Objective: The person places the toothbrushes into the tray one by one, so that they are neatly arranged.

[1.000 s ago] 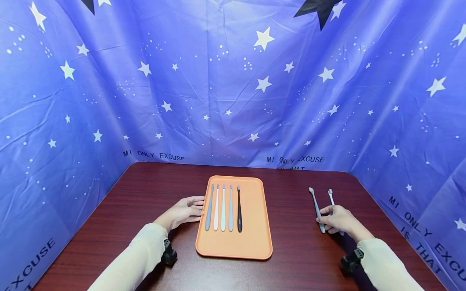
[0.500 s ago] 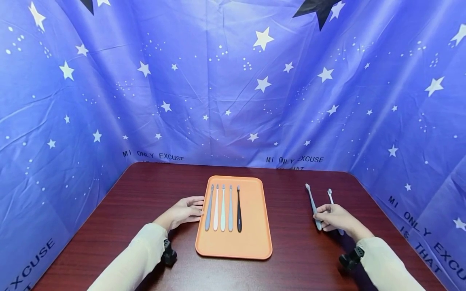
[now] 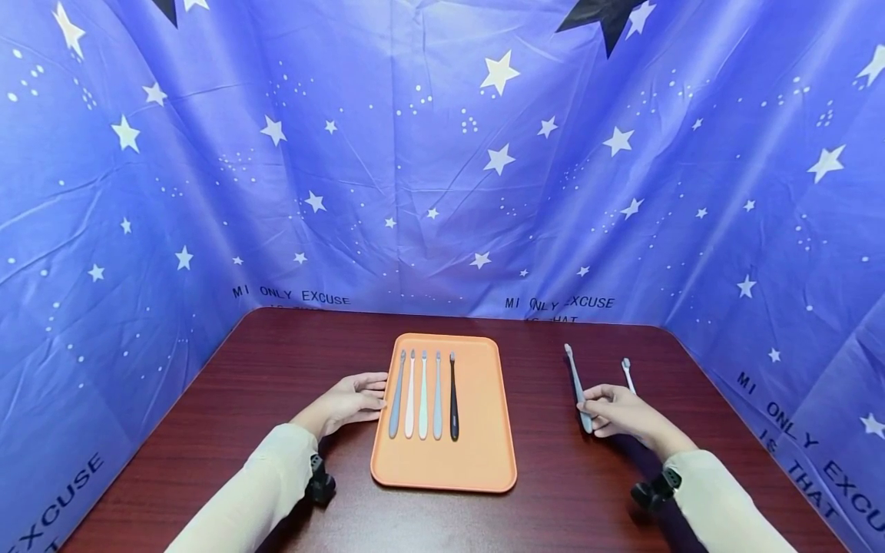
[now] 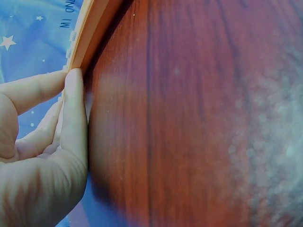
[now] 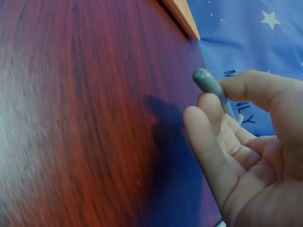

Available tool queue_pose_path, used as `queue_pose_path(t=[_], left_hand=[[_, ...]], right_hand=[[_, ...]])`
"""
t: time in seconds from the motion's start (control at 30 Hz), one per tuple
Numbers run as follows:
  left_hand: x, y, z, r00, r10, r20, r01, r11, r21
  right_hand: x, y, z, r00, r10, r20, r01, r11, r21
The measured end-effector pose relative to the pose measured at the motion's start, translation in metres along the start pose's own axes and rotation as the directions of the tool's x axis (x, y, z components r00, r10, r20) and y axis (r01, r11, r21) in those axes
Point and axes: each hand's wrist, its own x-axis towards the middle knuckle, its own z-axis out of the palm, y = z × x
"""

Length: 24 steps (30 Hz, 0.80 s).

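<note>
My right hand [image 3: 629,415] pinches a grey toothbrush [image 3: 576,382] near the lower end of its handle, bristle end pointing away, over the right side of the table. In the right wrist view, the grey handle end [image 5: 207,81] pokes out between thumb and fingers. Just beyond this hand lies a white toothbrush [image 3: 627,374], its lower part hidden by the hand. My left hand [image 3: 346,401] holds the left rim of an orange tray [image 3: 477,468]; in the left wrist view, thumb and fingers [image 4: 74,109] meet at that rim.
Several toothbrushes lie side by side on the tray's left and middle: a grey-blue one [image 3: 397,403], a pinkish-white one [image 3: 411,407], a pale mint one [image 3: 423,407], a light grey-blue one [image 3: 438,407] and a black one [image 3: 453,407]. A starry blue curtain [image 3: 442,153] surrounds the dark red table [image 3: 311,338].
My right hand has moved left with the grey toothbrush, away from the white one, and toward the tray. My left hand and the tray have stayed in place.
</note>
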Motion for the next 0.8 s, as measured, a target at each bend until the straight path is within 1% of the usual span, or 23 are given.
queue_pose_path(t=[0.13, 0.27, 0.43, 0.6, 0.8], left_hand=[[0.000, 0.000, 0.000, 1.000, -0.004, -0.005, 0.004, 1.000, 0.000], [0.001, 0.000, 0.000, 1.000, -0.005, -0.006, 0.005, 1.000, 0.002], [0.002, -0.001, 0.000, 1.000, -0.003, -0.004, 0.003, 1.000, 0.000], [0.002, 0.000, 0.000, 1.000, -0.003, -0.005, 0.003, 1.000, -0.003], [0.001, 0.000, 0.000, 1.000, -0.006, -0.003, 0.006, 1.000, -0.001]], right_hand=[[0.003, -0.002, 0.007, 1.000, -0.006, 0.028, 0.005, 1.000, 0.031], [0.006, -0.002, 0.015, 0.999, 0.009, 0.033, -0.010, 0.999, 0.041], [0.008, -0.005, 0.022, 0.999, 0.000, 0.049, -0.003, 0.998, 0.063], [0.011, -0.009, 0.032, 0.998, 0.003, 0.061, -0.010, 0.993, 0.119], [0.016, -0.017, 0.045, 0.997, 0.003, 0.083, -0.014, 0.990, 0.141]])
